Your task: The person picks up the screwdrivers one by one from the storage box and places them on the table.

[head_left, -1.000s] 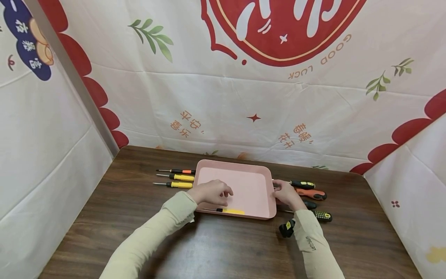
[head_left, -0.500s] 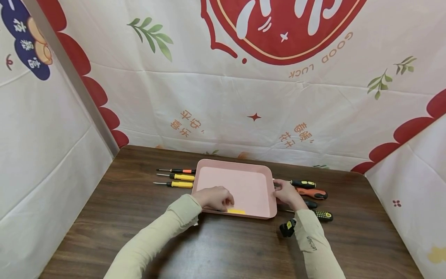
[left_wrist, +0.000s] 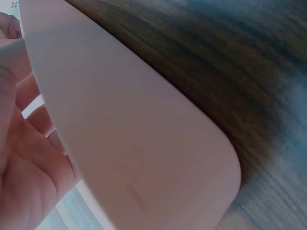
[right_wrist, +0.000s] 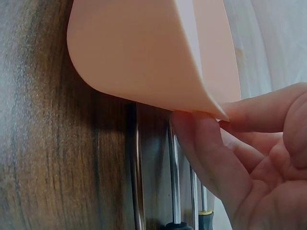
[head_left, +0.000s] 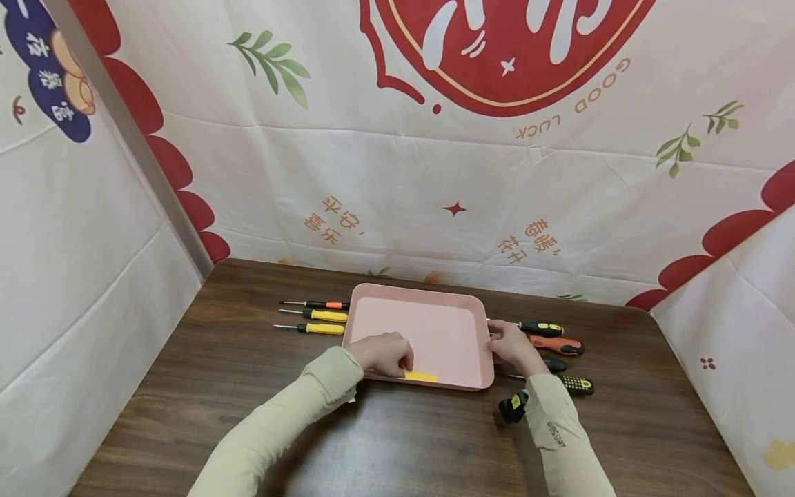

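Observation:
A shallow pink tray [head_left: 435, 335] stands toward the back of the wooden table. Inside it, along the near wall, lies a screwdriver with a yellow handle [head_left: 422, 377]. My left hand [head_left: 386, 353] reaches over the near-left rim and pinches the screwdriver near its collar; the shaft is hidden under the hand. The left wrist view has the tray's outer wall [left_wrist: 124, 120] in front of the curled fingers. On the tray's right side my right hand [head_left: 511, 343] grips the rim between thumb and fingers, just above metal shafts [right_wrist: 175, 182] in the right wrist view.
Left of the tray lie two yellow-handled screwdrivers [head_left: 324, 329] and a black-and-orange one [head_left: 326, 304]. Several larger screwdrivers, one with an orange handle [head_left: 555, 344], lie at the right, partly under my right hand. A black block [head_left: 512, 407] sits beside the right sleeve. A printed cloth [head_left: 397, 172] hangs behind.
My left hand has come down toward the near wall and closed in on the yellow screwdriver, covering its shaft and collar. The right hand stays on the tray's rim.

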Demonstrator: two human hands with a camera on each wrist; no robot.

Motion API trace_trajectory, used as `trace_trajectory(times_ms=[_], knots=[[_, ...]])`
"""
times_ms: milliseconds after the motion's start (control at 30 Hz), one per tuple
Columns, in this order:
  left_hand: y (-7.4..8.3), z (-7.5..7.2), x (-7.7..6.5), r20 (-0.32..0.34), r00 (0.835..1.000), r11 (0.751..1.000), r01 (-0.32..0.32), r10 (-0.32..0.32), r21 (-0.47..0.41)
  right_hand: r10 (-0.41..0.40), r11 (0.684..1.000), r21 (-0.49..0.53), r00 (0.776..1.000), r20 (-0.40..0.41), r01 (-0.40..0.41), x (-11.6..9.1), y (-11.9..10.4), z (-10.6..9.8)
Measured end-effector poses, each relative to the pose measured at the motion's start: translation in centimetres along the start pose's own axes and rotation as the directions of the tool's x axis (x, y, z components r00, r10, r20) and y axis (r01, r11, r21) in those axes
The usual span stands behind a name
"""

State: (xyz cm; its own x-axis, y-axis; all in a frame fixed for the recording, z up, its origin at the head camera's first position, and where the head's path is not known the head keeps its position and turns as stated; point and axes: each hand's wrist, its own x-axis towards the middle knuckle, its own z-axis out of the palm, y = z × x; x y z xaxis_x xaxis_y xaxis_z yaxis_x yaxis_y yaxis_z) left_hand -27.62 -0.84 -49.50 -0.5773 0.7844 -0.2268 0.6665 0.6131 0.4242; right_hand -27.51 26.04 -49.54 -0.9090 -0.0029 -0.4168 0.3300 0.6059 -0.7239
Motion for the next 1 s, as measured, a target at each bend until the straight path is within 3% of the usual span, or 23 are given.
trace_trajectory(times_ms=[267,667,1000], knots=[[-0.11,0.29,0.13,0.006,1.000,1.000,-0.004,0.004,0.010,-0.004,1.000,0.010,1.000,0.000,0.004,-0.08,0.13,0.03],[-0.61,0.33,0.03,-0.026,0.995,0.995,-0.094,0.093,-0.030,0.000,1.000,0.014,1.000,0.001,0.000,-0.13,-0.01,0.02],[-0.72,-0.02,-0.03,-0.069,0.993,0.993,-0.098,0.093,-0.067,0.011,1.000,0.021,1.000,-0.001,-0.011,-0.08,-0.02,0.07]])
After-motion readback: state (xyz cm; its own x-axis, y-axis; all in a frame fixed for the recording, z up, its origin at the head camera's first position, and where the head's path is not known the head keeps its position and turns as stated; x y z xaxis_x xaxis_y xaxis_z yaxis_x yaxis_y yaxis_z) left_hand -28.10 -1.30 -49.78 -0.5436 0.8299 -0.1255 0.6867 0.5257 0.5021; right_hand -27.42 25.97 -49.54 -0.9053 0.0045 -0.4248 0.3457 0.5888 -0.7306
